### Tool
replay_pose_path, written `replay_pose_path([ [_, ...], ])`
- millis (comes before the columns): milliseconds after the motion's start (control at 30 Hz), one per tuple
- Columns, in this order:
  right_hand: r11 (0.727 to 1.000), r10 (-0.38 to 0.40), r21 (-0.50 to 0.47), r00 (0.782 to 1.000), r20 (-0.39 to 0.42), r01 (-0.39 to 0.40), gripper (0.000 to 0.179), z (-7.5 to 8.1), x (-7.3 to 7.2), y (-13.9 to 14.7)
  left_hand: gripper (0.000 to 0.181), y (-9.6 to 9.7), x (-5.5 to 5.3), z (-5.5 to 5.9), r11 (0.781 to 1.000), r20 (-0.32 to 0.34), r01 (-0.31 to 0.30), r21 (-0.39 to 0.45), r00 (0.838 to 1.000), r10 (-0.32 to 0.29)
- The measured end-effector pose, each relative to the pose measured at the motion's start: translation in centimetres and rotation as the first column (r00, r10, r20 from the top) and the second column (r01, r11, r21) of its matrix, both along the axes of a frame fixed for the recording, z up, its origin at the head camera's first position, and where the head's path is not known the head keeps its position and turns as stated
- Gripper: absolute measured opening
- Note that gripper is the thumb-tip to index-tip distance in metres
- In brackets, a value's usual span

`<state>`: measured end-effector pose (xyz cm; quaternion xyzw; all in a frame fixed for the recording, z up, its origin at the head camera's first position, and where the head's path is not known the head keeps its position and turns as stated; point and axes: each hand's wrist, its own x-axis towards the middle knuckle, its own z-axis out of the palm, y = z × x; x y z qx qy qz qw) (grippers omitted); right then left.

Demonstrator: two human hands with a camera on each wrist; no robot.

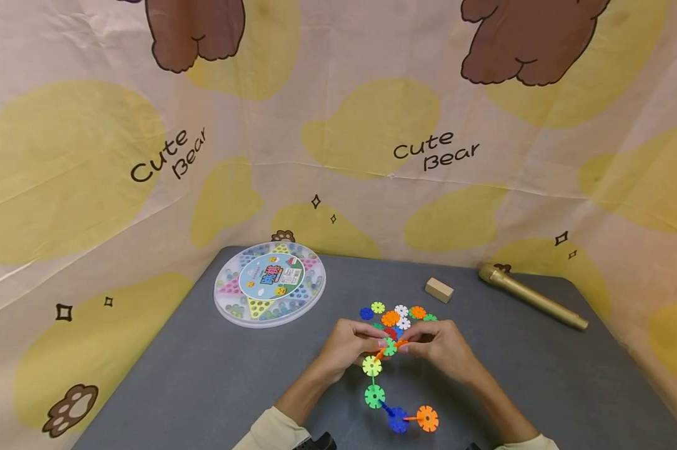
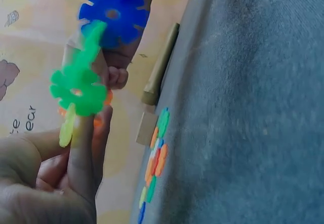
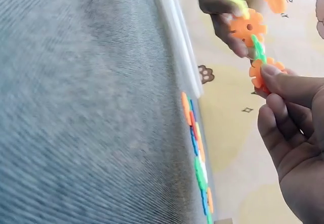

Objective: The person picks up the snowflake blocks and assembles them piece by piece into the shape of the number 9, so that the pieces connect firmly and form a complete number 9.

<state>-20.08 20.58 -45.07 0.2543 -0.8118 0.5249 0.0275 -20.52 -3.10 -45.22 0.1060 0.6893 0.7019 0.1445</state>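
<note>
My left hand (image 1: 344, 344) pinches one end of a chain of slotted plastic snowflake discs. From the held end the chain hangs through a yellow-green disc (image 1: 372, 365) and a lower green disc (image 1: 374, 396). It bends right to a blue disc (image 1: 397, 420) and ends in an orange disc (image 1: 427, 418). My right hand (image 1: 445, 351) pinches another orange snowflake disc (image 3: 257, 77) between thumb and fingers. That disc's edge meets the upper green disc (image 1: 390, 347), which stands between both hands' fingertips. The left fingers partly hide an orange disc (image 3: 248, 27) in the chain.
Loose snowflake discs (image 1: 391, 318) in several colours lie just beyond the hands on the grey table (image 1: 214, 375). A round Chinese checkers set (image 1: 270, 284) lies at the back left. A wooden block (image 1: 439, 290) and a gold stick (image 1: 532, 297) lie at the back right.
</note>
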Motion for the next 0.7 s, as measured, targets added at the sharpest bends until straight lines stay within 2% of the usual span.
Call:
replay_pose_path([
  [233,1.000,0.016,0.010,1.000,-0.006,-0.016,0.008,-0.39,-0.13,-0.17,0.014,0.10,0.09,-0.03,0.998,-0.038,-0.034,-0.056,0.999,0.032],
  [433,0.998,-0.005,0.058,0.999,0.050,0.002,0.011,-0.09,-0.23,0.24,0.023,0.25,0.05,-0.09,1.000,0.022,-0.011,0.020,1.000,0.011],
  [533,0.995,-0.025,0.096,0.998,0.049,0.020,0.012,0.03,-0.27,0.46,0.028,0.16,0.03,-0.18,0.998,0.039,0.007,0.058,0.999,-0.009],
  [700,0.996,-0.019,0.087,0.999,0.043,0.015,0.012,-0.08,-0.41,0.68,0.030,0.04,0.04,-0.33,0.998,0.049,0.021,0.059,0.999,-0.024],
])
